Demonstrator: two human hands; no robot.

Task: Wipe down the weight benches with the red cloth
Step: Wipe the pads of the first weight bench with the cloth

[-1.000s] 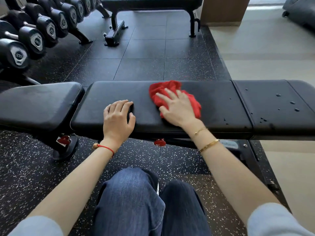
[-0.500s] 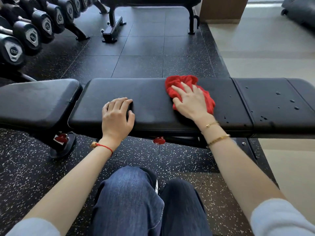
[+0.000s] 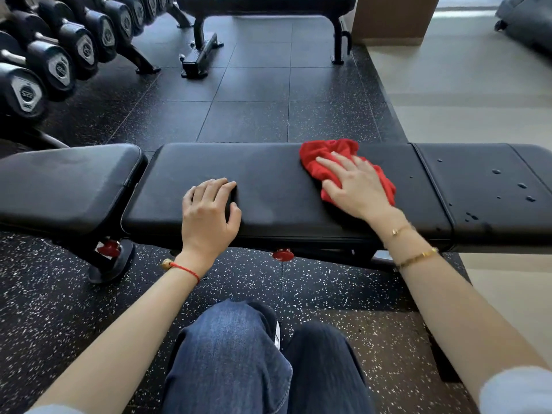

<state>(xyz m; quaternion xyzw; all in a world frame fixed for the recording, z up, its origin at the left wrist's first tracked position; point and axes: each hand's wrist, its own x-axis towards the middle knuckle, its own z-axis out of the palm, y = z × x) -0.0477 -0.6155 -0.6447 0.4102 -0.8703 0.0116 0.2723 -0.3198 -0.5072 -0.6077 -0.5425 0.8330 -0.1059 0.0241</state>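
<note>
A black padded weight bench [image 3: 268, 180] runs across the view in front of me. The red cloth [image 3: 322, 156] lies crumpled on the right part of its middle pad. My right hand [image 3: 355, 186] presses flat on the cloth, fingers spread toward the far left. My left hand [image 3: 209, 210] rests palm down on the front of the same pad, fingers together, holding nothing. The right pad [image 3: 493, 186] carries several water droplets.
A dumbbell rack [image 3: 59, 64] lines the far left. A second black bench [image 3: 263, 4] stands at the back on the dark rubber floor. A brown pillar [image 3: 394, 19] rises at the back right, beside pale flooring. My jeans-covered knees [image 3: 239, 354] are below the bench.
My right hand has slid the red cloth to the right along the middle pad, toward the seam with the wet pad. My left hand has stayed in place.
</note>
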